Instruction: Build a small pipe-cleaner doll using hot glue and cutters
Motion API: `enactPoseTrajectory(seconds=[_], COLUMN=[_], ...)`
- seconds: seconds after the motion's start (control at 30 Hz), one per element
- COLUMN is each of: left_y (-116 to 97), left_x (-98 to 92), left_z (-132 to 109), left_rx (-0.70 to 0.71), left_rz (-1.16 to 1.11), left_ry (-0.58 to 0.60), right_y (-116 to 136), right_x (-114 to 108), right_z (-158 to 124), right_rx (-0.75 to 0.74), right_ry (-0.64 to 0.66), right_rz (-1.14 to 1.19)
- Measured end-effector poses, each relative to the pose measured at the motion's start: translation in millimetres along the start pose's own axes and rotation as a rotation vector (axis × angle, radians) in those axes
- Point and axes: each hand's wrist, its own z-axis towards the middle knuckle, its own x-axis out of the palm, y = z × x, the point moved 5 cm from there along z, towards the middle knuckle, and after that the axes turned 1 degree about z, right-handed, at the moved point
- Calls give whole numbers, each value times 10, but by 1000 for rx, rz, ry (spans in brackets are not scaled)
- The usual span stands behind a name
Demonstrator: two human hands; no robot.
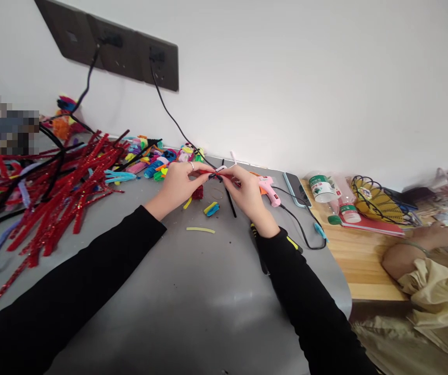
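My left hand [183, 182] and my right hand [244, 188] meet above the grey table, fingertips pinched together. Between them is something small with dark and red parts, too covered by the fingers to name. A black pipe cleaner [230, 203] lies on the table just behind and below the fingertips. Under the hands are a small blue and yellow piece [212, 209], a pale yellow pipe cleaner piece [200, 229] and a red glittery bit [197, 192]. A pink glue gun [269, 191] lies right of my right hand. Black-and-yellow-handled pliers [260, 250] are partly hidden under my right forearm.
Red tinsel pipe cleaners [71, 192] pile up at the left, with colourful fuzzy pieces [157, 161] along the wall. The glue gun's cord [304, 237] curves near a phone [297, 188]. On the adjoining wooden table stand plastic bottles [322, 188]; another person's arm [411, 250] rests there.
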Motion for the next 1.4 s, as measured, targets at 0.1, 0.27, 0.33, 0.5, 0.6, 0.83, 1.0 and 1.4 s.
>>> enactPoseTrajectory(seconds=[0.1, 0.27, 0.33, 0.5, 0.6, 0.83, 1.0, 1.4], left_y=[15, 6, -1, -14, -20, -28, -13, -42], left_x=[17, 40, 43, 44, 48, 59, 63, 91], left_z=[-4, -12, -15, -21, -25, -42, -29, -64], left_rx=[-17, -15, -1, 25, 34, 36, 22, 38], left_rz=[3, 28, 32, 62, 66, 75, 100, 104], left_ry=[-6, 4, 1, -12, -10, -20, 1, -27], right_y=[-27, -31, -30, -38, -34, -35, -63, -47], right_x=[18, 22, 24, 37, 37, 19, 29, 48], right_z=[3, 3, 0, -4, 0, 7, 5, 12], right_rx=[35, 30, 31, 36, 26, 32, 41, 72], right_ry=[3, -8, -11, 2, 4, 5, 1, -20], right_rz=[11, 25, 16, -19, -17, -2, -4, -19])
